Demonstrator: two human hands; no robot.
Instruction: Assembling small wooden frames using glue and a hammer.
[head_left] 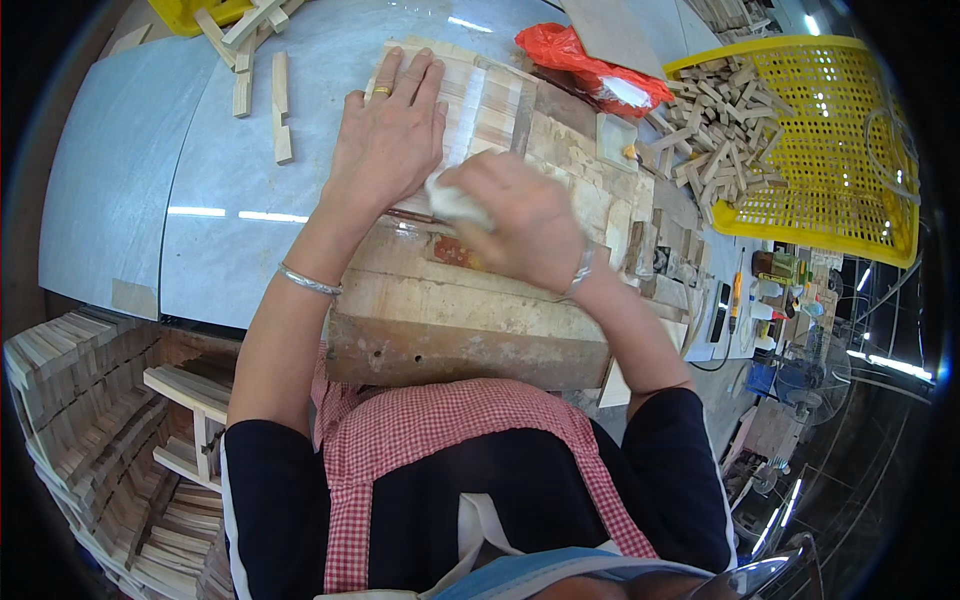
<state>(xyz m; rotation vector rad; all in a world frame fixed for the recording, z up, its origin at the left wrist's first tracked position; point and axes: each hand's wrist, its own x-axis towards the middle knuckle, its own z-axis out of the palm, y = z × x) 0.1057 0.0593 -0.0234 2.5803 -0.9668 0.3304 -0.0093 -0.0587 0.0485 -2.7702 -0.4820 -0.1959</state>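
My left hand (392,135) lies flat, fingers stretched out, on a row of pale wooden strips (498,108) set side by side on a worn wooden work board (470,325). My right hand (525,215), smeared by motion, grips a crumpled white cloth (455,203) close beside the left wrist. The cloth is over the near edge of the strips; whether it touches them, I cannot tell. Under the right hand, part of the board and a reddish-brown patch (455,250) are hidden.
Loose notched wood pieces (281,110) lie on the table at the far left. A yellow basket (830,150), tipped at the right, has a heap of short wood pieces (722,125) by it. A red plastic bag (590,70) lies at the back. Stacked wood (90,420) stands lower left.
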